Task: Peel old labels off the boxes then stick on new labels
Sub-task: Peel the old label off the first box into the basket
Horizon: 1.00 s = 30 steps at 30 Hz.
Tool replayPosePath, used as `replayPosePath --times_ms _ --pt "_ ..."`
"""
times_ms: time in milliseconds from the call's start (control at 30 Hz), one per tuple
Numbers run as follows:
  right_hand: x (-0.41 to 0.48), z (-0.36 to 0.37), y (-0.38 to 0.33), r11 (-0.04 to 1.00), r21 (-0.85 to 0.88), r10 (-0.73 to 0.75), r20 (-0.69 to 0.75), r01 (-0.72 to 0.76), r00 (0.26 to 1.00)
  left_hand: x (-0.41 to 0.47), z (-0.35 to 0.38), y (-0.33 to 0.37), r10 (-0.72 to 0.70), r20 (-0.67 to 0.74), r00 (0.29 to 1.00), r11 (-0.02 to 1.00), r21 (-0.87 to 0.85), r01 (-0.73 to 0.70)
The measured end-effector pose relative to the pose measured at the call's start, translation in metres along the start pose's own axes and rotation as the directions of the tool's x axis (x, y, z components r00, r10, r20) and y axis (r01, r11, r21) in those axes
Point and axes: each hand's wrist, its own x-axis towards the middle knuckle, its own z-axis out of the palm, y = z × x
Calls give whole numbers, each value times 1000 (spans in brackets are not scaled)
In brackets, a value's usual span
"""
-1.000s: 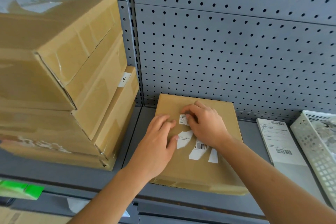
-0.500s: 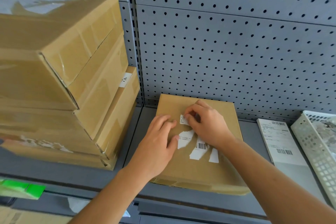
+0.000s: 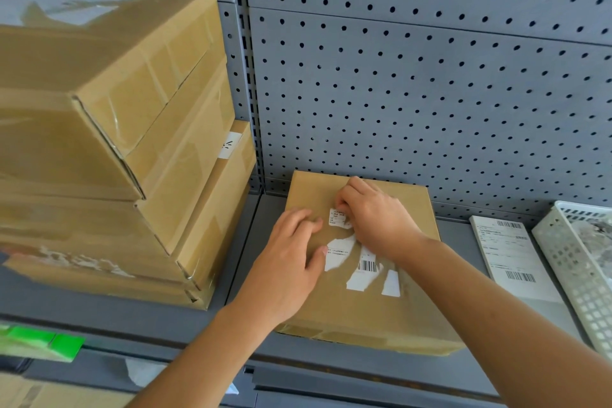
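A flat brown cardboard box (image 3: 364, 311) lies on the grey shelf in front of me. Torn white pieces of an old label (image 3: 362, 272), one with a barcode, still stick to its top. A small upper scrap of label (image 3: 337, 218) sits under the fingertips of my right hand (image 3: 374, 214), whose curled fingers pick at its edge. My left hand (image 3: 288, 262) lies flat on the box's left side, fingers spread, pressing it down. A fresh white label sheet (image 3: 511, 257) with barcodes lies on the shelf to the right.
A stack of large taped cardboard boxes (image 3: 109, 129) fills the shelf to the left. A white perforated plastic basket (image 3: 579, 262) stands at the far right. Grey pegboard (image 3: 414, 76) forms the back wall. A green tag (image 3: 56, 343) hangs on the shelf's front edge.
My right hand's fingers have crept slightly up and tightened on the small label scrap. My left hand stays pressed on the box.
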Motion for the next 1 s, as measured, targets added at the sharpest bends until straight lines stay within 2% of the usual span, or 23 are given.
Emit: replayPosePath --times_ms 167,333,567,633,700,833,900,1000 --pt "-1 -5 3 993 118 1 -6 0 1000 0 0 1 -11 2 1000 1000 -10 11" --pt "1 -5 0 999 7 -47 -12 47 999 1 1 0 -11 8 1000 1000 -3 11" --pt "6 -8 -1 1000 -16 21 136 -19 990 0 0 0 -13 4 1000 1000 -4 13" --pt "2 -6 2 997 64 42 123 -50 991 0 0 1 -13 0 1000 1000 -9 13" --pt "-4 -7 4 971 224 67 86 -85 994 0 0 0 -8 -2 1000 1000 -9 8" --pt "-16 -14 3 859 478 185 44 -183 982 0 0 0 -2 1 1000 1000 -13 2" --pt "-17 -16 3 836 511 213 39 -203 976 0 0 -1 1 -1 1000 1000 -14 -1" --pt "-19 -12 4 878 456 140 50 -147 989 1 1 -1 0 1 1000 1000 -11 0"
